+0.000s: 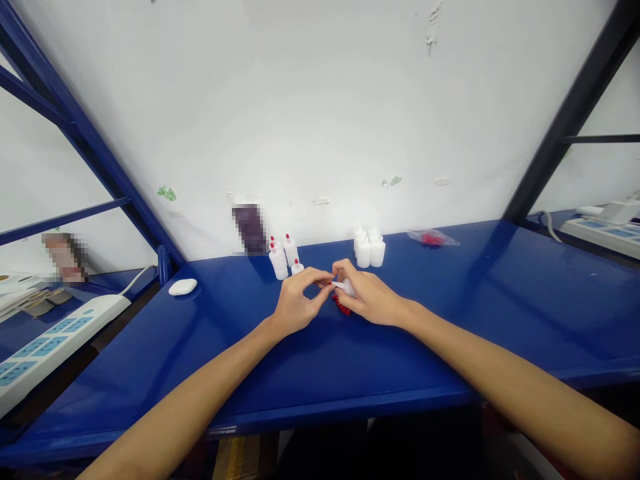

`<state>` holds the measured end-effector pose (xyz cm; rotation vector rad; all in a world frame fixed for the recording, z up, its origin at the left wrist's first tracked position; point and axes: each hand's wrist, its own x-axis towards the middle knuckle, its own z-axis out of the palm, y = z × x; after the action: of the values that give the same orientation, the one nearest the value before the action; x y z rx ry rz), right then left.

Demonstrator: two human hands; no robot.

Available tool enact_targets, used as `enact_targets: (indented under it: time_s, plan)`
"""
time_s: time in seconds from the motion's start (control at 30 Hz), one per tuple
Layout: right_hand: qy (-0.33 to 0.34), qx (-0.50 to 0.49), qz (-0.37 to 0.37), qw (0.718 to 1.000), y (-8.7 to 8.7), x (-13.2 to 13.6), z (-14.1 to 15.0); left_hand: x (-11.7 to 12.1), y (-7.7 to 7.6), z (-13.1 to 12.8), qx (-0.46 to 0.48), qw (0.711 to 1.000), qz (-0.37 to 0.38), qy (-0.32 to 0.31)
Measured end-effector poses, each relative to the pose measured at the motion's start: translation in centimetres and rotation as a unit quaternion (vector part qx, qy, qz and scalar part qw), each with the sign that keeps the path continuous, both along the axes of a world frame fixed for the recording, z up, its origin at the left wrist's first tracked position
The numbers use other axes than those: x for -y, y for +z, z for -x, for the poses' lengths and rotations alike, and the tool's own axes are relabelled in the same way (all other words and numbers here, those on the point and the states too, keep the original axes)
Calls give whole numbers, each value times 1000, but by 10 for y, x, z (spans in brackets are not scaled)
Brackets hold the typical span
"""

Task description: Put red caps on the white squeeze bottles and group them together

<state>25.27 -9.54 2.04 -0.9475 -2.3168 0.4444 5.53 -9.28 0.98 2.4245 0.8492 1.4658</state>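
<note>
My right hand grips a small white bottle, lying sideways, above the blue table. My left hand meets it at the bottle's tip, fingertips pinched on what looks like a small red cap. A few loose red caps lie on the table under my right hand. To the left, three white bottles with red caps stand near the wall. Behind my hands several uncapped white bottles stand in a cluster.
A clear bag of red caps lies at the back right. A white oval object sits at the table's left. White power strips lie on the left and right benches. Blue and black shelf posts flank the table.
</note>
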Motion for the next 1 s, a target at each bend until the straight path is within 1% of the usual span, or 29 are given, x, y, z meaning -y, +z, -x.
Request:
enact_targets:
  time_s: [0.13,0.23,0.3,0.4,0.47,0.57,0.67,0.8,0.9,1.0]
  plan:
    - [-1,16,-3,1000,1,0,0,-1,-4,1,7,1000,26,-4]
    - [15,19,3,1000,2,1,0,-1,-4,1,30,998,44,-19]
    - [34,15,8,999,2,2,1,-1,-4,-1,73,994,75,-24]
    - [65,0,2,998,2,4,1,-2,-3,-4,143,979,140,-24]
    - [86,-19,-4,996,3,5,1,-2,-3,-6,160,971,175,-29]
    - [99,-45,10,994,6,6,1,-2,-2,-7,129,970,205,-32]
    - [78,-55,30,995,9,8,1,0,-1,-6,64,970,233,-40]
    - [60,-57,28,996,8,7,2,2,1,-5,-9,954,289,-72]
    - [63,-48,25,997,7,6,2,3,2,-5,-31,945,315,-77]
    - [74,-51,42,995,6,5,1,4,3,-6,-40,941,329,-70]
